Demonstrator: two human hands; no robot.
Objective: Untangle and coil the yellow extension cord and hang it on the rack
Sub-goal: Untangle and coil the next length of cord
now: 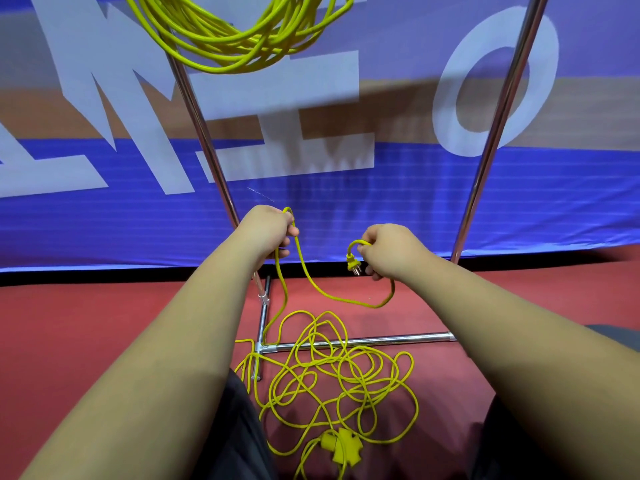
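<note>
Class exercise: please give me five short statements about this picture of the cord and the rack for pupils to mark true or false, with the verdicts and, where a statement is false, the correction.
1. The right hand holds the yellow extension cord just behind its plug. True.
2. The left hand is empty. False: it grips the cord too.
3. The cord is neatly coiled. False: most of it lies in a loose tangle on the red floor.
4. Another yellow coil hangs high up beside a pole of the rack. True.
5. The cord's multi-outlet socket end lies on the floor. True.
</note>
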